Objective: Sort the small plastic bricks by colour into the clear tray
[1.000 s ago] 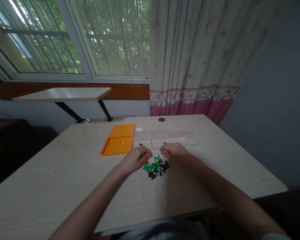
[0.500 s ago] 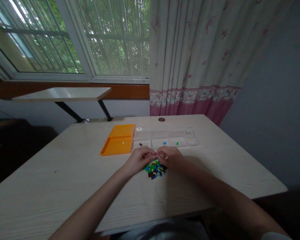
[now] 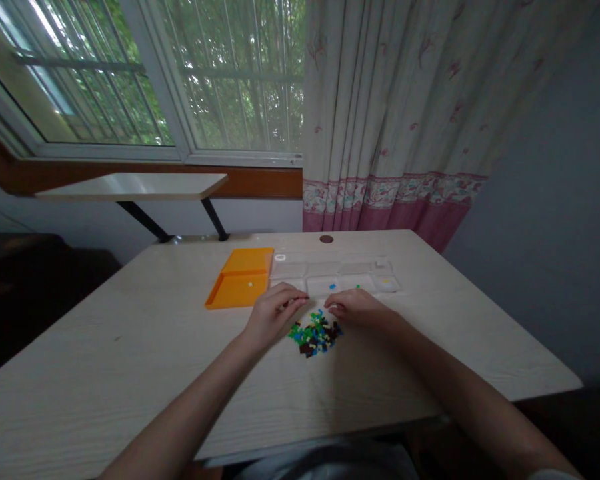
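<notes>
A loose pile of small toy bricks [image 3: 316, 335] in green, blue, dark brown and pale yellow lies on the table. My left hand [image 3: 275, 312] is above the pile's left side, thumb and forefinger pinched on a small dark brick [image 3: 307, 298]. On the other side, my right hand [image 3: 357, 307] has its fingertips pressed together; anything between them is too small to make out. Beyond both hands is a clear compartment tray [image 3: 323, 269], its near left part hidden by my left hand. In it lie a blue brick [image 3: 333, 287], a green one [image 3: 358, 287] and a yellow one [image 3: 386, 281].
An open orange case [image 3: 237, 291] with one small pale brick [image 3: 251, 284] adjoins the tray's left end. A raised white shelf [image 3: 135, 187] stands at the back left of the wooden table [image 3: 180, 373]. Window and curtain [image 3: 380, 133] are behind.
My hands, which met over the pile, have moved apart, the left one up toward the tray. More of the pile shows. The view has shifted slightly.
</notes>
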A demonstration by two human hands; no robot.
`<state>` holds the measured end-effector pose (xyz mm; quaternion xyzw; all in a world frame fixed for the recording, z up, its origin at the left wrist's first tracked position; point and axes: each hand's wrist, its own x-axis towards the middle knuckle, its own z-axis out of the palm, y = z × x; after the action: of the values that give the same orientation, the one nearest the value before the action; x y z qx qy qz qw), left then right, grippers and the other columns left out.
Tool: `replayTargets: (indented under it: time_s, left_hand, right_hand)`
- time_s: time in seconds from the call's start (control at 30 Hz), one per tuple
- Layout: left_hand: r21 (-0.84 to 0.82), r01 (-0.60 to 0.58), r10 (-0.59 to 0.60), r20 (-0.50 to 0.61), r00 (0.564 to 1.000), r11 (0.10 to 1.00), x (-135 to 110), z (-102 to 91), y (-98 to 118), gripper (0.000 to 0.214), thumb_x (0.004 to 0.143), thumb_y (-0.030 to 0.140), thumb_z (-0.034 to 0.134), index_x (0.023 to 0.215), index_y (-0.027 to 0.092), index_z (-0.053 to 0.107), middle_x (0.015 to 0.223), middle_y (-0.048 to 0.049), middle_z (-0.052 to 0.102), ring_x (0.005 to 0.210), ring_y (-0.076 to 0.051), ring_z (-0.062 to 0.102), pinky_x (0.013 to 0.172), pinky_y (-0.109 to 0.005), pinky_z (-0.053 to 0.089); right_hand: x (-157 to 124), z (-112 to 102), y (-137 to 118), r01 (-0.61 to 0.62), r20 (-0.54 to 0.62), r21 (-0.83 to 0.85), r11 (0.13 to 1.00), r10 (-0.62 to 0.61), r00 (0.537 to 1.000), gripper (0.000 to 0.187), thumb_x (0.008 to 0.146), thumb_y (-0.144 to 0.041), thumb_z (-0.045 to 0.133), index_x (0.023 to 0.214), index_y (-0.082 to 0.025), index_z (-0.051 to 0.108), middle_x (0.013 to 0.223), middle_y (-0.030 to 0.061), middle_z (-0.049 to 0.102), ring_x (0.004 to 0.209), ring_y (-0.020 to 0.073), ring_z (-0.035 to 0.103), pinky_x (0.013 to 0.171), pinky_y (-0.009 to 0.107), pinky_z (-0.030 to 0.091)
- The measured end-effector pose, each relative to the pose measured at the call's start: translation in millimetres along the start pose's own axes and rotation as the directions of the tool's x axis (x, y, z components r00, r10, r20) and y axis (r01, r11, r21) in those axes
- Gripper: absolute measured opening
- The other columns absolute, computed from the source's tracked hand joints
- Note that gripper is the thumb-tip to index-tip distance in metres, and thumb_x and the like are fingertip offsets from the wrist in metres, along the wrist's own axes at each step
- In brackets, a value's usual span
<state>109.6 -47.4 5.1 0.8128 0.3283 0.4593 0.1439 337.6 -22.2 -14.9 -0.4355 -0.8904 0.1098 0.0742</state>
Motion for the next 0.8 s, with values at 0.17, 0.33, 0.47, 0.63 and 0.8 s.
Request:
replayTargets:
  time_s: [0.17,0.33,0.47,0.63,0.8]
  left_hand:
    - [0.023,0.034,-0.034,0.011,0.999,0.999,2.3,-3.0,-3.1,0.016,0.082,0.025,0.053,0.086,0.016,0.065,0.080,-0.0067,0.063,0.076,-0.013,0.057,0.064,-0.021,0.046]
    - [0.285,0.202,-0.217,0.024,0.976,0.937,8.4,-21.9,-29.2,0.023,0.083,0.031,0.048,0.087,0.017,0.065,0.087,-0.0063,0.062,0.082,-0.016,0.057,0.070,-0.025,0.045]
    - [0.568,0.300,-0.410,0.072,0.909,0.766,8.5,-33.3,-48.5,0.027,0.083,0.034,0.044,0.090,0.021,0.066,0.091,-0.0052,0.062,0.085,-0.020,0.057,0.069,-0.028,0.043]
    - [0.665,0.262,-0.464,0.144,0.874,0.699,6.3,-30.8,-51.4,0.029,0.083,0.035,0.041,0.093,0.023,0.066,0.093,-0.0053,0.061,0.087,-0.021,0.056,0.063,-0.025,0.041]
    - [0.697,0.251,-0.465,0.132,0.876,0.672,6.3,-27.3,-46.6,0.032,0.084,0.038,0.039,0.090,0.022,0.066,0.088,-0.0060,0.061,0.085,-0.021,0.056,0.063,-0.025,0.041]
  right_hand:
    - [-1.2,2.3,-4.7,0.054,0.025,0.020,0.998,-0.055,0.998,0.027,0.083,-0.027,0.047,0.107,-0.027,0.060,0.101,0.0012,0.066,0.092,0.0169,0.060,0.077,0.025,0.041]
    - [-1.5,0.7,-6.4,0.063,0.023,0.014,0.998,-0.063,0.998,0.024,0.084,-0.029,0.048,0.102,-0.025,0.062,0.094,0.0015,0.067,0.086,0.0162,0.060,0.074,0.024,0.040]
    - [-1.0,0.4,-8.8,0.037,0.021,-0.007,0.999,-0.037,0.999,0.021,0.083,-0.031,0.051,0.099,-0.024,0.063,0.083,0.0010,0.067,0.077,0.0147,0.060,0.068,0.023,0.039]
    - [0.1,0.7,-10.2,0.022,0.017,-0.015,1.000,-0.021,1.000,0.018,0.082,-0.029,0.052,0.094,-0.024,0.063,0.078,0.0003,0.066,0.073,0.0136,0.059,0.064,0.022,0.037]
    - [0.6,2.0,-7.3,0.011,0.017,-0.015,1.000,-0.011,1.000,0.018,0.082,-0.030,0.053,0.094,-0.023,0.064,0.076,0.0004,0.066,0.070,0.0132,0.058,0.062,0.021,0.036]
